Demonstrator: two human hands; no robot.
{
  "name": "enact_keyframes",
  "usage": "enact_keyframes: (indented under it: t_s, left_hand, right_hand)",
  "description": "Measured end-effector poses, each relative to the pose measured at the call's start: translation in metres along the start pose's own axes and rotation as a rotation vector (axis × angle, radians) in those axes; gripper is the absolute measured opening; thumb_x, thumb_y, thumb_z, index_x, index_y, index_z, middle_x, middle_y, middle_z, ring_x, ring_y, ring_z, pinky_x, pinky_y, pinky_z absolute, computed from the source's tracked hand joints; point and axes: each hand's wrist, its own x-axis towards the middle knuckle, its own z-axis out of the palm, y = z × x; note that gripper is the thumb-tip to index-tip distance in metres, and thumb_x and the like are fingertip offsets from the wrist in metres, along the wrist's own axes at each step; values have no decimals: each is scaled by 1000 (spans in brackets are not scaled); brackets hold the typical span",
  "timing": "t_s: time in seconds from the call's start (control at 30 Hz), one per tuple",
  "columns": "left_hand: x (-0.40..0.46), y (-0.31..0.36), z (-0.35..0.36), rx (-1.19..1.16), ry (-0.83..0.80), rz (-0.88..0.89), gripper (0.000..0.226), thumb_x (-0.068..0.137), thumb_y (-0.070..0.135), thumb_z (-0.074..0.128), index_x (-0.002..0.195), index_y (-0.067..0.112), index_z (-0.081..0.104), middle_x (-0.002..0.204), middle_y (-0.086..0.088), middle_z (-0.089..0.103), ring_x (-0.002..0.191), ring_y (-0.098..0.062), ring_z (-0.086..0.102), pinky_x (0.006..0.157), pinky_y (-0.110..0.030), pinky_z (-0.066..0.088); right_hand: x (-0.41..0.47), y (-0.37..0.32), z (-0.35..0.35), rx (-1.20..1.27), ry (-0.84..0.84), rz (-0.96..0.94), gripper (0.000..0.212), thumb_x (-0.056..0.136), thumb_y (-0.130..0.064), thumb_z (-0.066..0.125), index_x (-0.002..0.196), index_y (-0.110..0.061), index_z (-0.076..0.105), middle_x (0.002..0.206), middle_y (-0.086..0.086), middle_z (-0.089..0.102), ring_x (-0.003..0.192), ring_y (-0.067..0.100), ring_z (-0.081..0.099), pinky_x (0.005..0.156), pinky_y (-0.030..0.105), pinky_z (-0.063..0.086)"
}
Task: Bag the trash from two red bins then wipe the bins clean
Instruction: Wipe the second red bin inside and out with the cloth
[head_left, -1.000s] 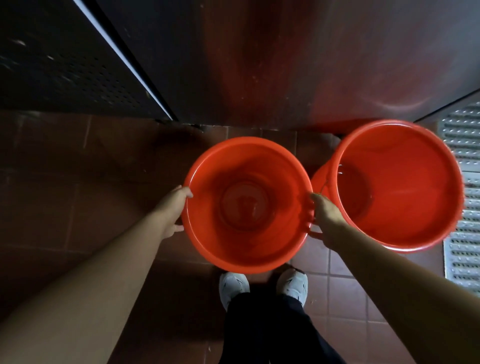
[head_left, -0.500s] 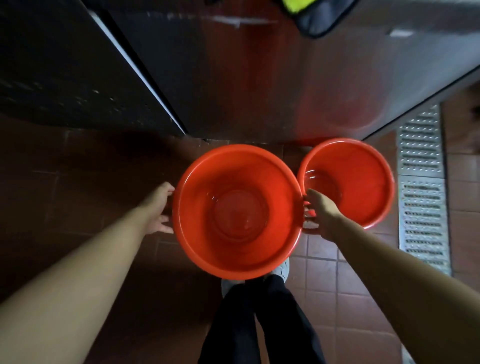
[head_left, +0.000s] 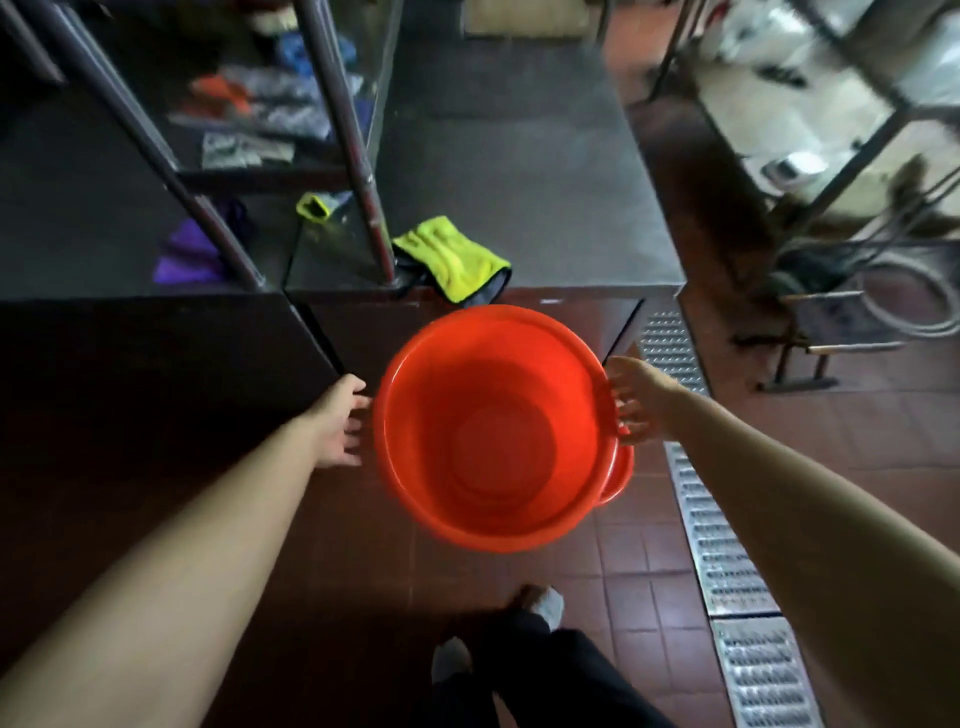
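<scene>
Steel counter (head_left: 519, 171) upper centre, yellow cloth (head_left: 449, 257) on edge; left hand (head_left: 340, 423), right hand (head_left: 636, 400) spread, flanking red bin (head_left: 493, 431).

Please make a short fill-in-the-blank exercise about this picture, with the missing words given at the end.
1. The bin between the two hands is ____ in colour.
2. Inside, the bin holds ____ trash.
3. The yellow cloth lies on the metal ____, beyond the bin.
4. The left hand and right hand are at opposite ____ of the bin.

Missing words: red; no; counter; sides

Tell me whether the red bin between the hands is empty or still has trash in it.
Empty. The red bin stands mouth-up, and its bare red floor and inner walls show with no trash or liner inside.
</scene>
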Motion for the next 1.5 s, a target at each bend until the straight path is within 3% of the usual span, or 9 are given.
enact_keyframes:
  t_s: [0.17, 0.33, 0.47, 0.63, 0.9, 1.03, 1.17, 1.33, 1.5]
  left_hand:
    - [-69, 68, 42, -43, -64, 123, 53, 88, 55, 40, 118, 16, 59, 118, -16, 61, 103, -32, 58, 81, -47, 50]
    - [-114, 133, 94, -29, -70, 196, 58, 87, 58, 39, 110, 10, 61, 113, -16, 63, 100, -34, 58, 74, -46, 50]
    - [-136, 175, 140, -19, -37, 244, 59, 81, 57, 44, 111, 10, 61, 113, -15, 64, 103, -34, 58, 71, -46, 51]
    - [-149, 218, 188, -34, -6, 288, 58, 87, 56, 42, 114, 7, 59, 115, -14, 63, 104, -31, 58, 74, -42, 50]
    - [-117, 292, 221, -69, 36, 400, 45, 90, 50, 43, 114, 14, 56, 107, -12, 63, 100, -29, 59, 75, -41, 51]
    - [-79, 334, 224, -56, 9, 415, 41, 90, 48, 43, 117, 20, 55, 110, -11, 61, 100, -29, 59, 82, -42, 50]
    - [-49, 377, 227, -50, 4, 451, 36, 92, 45, 43, 113, 21, 58, 105, -9, 60, 86, -23, 57, 68, -33, 48]
    - [-23, 417, 231, -85, 35, 501, 25, 87, 43, 49, 92, 22, 63, 76, -2, 59, 61, -16, 53, 55, -26, 42]
    - [-9, 429, 221, 26, 99, 490, 27, 80, 44, 51, 86, 25, 70, 79, -1, 70, 78, -22, 62, 63, -34, 50]
  right_hand:
    - [-73, -66, -75, 26, 21, -85, 38, 90, -55, 53, 79, -19, 58, 76, 2, 49, 69, 20, 48, 80, 38, 46]
    - [-103, -119, -152, -38, -8, -155, 49, 92, -59, 46, 95, -12, 60, 83, 8, 50, 71, 23, 50, 78, 40, 50]
    - [-110, -158, -207, -71, -12, -212, 44, 91, -55, 47, 91, -13, 62, 80, 9, 53, 73, 25, 54, 78, 46, 53]
    - [-103, -200, -248, -69, 31, -284, 35, 90, -48, 49, 85, -15, 62, 78, 6, 52, 71, 23, 52, 75, 40, 52]
    - [-51, -268, -262, -26, 129, -381, 38, 96, -53, 51, 84, -19, 63, 83, 6, 58, 68, 21, 53, 67, 31, 48]
    - [-19, -297, -257, -22, 185, -389, 36, 78, -55, 62, 86, -20, 66, 88, 7, 61, 73, 23, 57, 68, 33, 51]
    - [14, -330, -248, 35, 282, -408, 26, 83, -46, 65, 82, -19, 65, 83, 4, 62, 73, 20, 58, 64, 30, 49]
    - [47, -363, -242, 44, 355, -439, 19, 85, -35, 63, 77, -17, 66, 72, 1, 60, 63, 18, 56, 58, 27, 47]
    - [63, -390, -239, -47, 279, -448, 20, 94, -31, 59, 93, -15, 70, 77, 3, 58, 65, 17, 55, 61, 29, 48]
